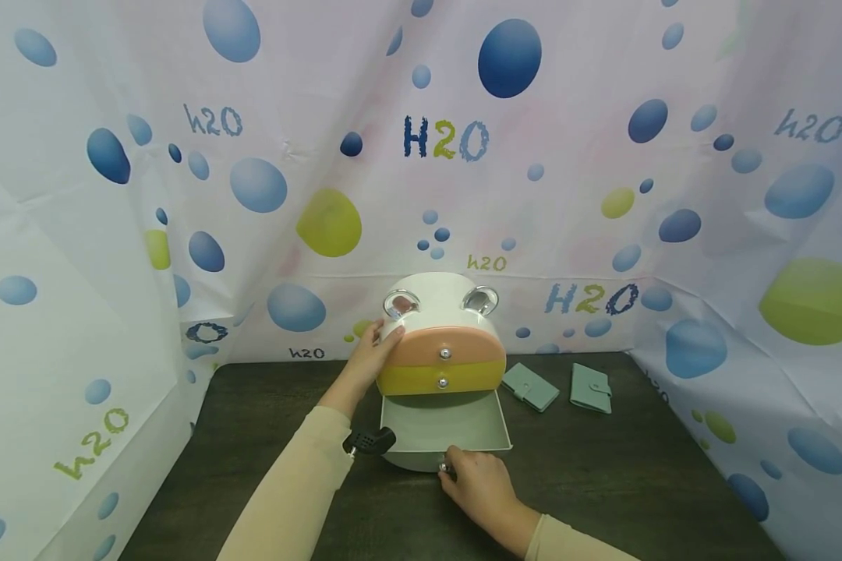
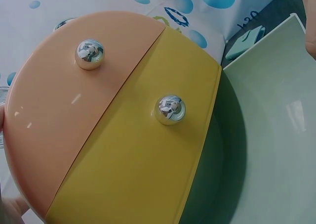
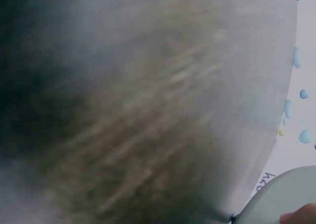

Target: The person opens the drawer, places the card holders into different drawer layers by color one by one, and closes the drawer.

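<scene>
A small drawer cabinet (image 1: 436,302) with a white rounded body and two silver ear-like rings stands on the table. Its peach drawer (image 1: 421,347) and yellow drawer (image 2: 133,150) are closed; the pale green bottom drawer (image 1: 445,425) is pulled out and looks bare inside. My left hand (image 1: 366,360) rests against the cabinet's upper left side, thumb by the front edge. At the green drawer's front, my right hand (image 1: 482,487) pinches its round silver knob (image 1: 443,467) between thumb and fingers. The right wrist view is mostly blurred, with a fingertip at its lower right corner.
Right of the cabinet, two mint-green card wallets lie on the dark table (image 1: 603,475): one wallet (image 1: 531,387) beside the cabinet, another wallet (image 1: 591,388) farther right. A white backdrop (image 1: 568,257) with blue and green drops rises behind and along both sides.
</scene>
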`<action>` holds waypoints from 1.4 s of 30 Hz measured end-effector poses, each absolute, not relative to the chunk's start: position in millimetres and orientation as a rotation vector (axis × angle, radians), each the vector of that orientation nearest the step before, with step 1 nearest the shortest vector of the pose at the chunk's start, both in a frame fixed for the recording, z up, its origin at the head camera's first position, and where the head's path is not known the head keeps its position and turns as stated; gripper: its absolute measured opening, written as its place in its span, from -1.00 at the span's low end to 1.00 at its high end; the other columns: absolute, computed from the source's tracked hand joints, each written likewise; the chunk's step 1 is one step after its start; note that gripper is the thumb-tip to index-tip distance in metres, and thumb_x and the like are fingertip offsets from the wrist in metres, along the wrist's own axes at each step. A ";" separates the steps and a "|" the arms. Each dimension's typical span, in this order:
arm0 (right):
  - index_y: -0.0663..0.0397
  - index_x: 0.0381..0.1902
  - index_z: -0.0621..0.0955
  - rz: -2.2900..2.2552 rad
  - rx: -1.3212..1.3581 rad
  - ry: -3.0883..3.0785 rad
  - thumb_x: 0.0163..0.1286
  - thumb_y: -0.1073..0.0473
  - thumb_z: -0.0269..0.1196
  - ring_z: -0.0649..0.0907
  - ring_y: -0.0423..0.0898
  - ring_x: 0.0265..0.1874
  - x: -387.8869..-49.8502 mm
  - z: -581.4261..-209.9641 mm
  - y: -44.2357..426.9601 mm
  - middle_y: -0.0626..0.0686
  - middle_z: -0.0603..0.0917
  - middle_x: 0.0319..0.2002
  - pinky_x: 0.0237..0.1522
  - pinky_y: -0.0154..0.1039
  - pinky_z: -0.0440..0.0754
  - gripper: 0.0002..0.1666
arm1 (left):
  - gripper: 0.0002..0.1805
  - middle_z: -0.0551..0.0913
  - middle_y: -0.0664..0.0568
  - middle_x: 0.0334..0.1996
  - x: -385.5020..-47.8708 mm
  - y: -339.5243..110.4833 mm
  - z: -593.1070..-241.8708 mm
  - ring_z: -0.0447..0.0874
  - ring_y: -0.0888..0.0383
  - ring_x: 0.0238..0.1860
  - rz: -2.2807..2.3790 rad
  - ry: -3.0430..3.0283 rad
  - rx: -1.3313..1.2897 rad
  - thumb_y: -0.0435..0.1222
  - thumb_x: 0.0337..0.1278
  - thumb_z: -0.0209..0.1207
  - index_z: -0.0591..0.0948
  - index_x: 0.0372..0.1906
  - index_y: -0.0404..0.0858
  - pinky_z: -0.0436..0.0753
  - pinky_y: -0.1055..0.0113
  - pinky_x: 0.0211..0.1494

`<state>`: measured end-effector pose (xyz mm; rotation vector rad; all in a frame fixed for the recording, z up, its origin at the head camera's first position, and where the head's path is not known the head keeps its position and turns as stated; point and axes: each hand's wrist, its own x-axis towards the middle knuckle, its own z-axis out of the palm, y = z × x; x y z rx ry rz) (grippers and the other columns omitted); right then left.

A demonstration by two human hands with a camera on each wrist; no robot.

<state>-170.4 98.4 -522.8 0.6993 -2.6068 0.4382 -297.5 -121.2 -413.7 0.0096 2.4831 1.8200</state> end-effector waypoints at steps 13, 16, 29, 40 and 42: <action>-0.10 -0.50 0.59 0.457 0.684 -2.730 0.07 0.14 0.55 0.43 -0.38 -0.72 -170.0 -509.0 97.1 -0.25 0.57 -0.67 -0.71 -0.34 0.38 -0.72 | 0.09 0.01 -0.27 0.56 -300.2 -122.6 -416.0 0.02 -0.24 0.54 1.833 2.469 0.009 0.36 0.22 0.06 -0.03 0.61 -0.17 0.12 -0.23 0.48; -0.10 -0.52 0.59 0.455 0.685 -2.743 0.07 0.15 0.55 0.43 -0.37 -0.71 -169.1 -505.4 97.1 -0.25 0.57 -0.67 -0.71 -0.33 0.39 -0.72 | 0.07 0.02 -0.26 0.56 -300.0 -122.3 -416.3 0.02 -0.24 0.54 1.834 2.467 0.001 0.36 0.22 0.06 -0.01 0.61 -0.15 0.13 -0.23 0.48; -0.13 -0.67 0.51 0.448 0.699 -2.864 0.05 0.22 0.49 0.36 -0.31 -0.74 -173.2 -481.3 104.2 -0.25 0.44 -0.73 -0.73 -0.30 0.35 -0.65 | 0.07 0.02 -0.26 0.56 -300.3 -123.8 -417.7 0.00 -0.25 0.54 1.850 2.455 0.017 0.36 0.22 0.07 -0.01 0.61 -0.15 0.12 -0.21 0.49; -0.08 -0.61 0.59 0.532 0.580 -2.880 0.05 0.20 0.52 0.43 -0.26 -0.69 -182.8 -444.4 120.9 -0.19 0.53 -0.66 -0.64 -0.26 0.46 -0.73 | 0.02 0.05 -0.29 0.55 -301.3 -123.0 -419.3 0.00 -0.26 0.53 1.878 2.453 0.012 0.31 0.26 0.08 0.03 0.60 -0.18 0.14 -0.20 0.48; -0.05 -0.58 0.61 0.541 0.537 -2.889 0.05 0.19 0.53 0.46 -0.24 -0.67 -185.5 -437.5 125.7 -0.17 0.56 -0.63 -0.61 -0.23 0.51 -0.75 | 0.01 0.06 -0.29 0.55 -300.8 -123.0 -418.8 0.01 -0.26 0.53 1.876 2.457 0.010 0.30 0.27 0.08 0.04 0.60 -0.19 0.15 -0.20 0.48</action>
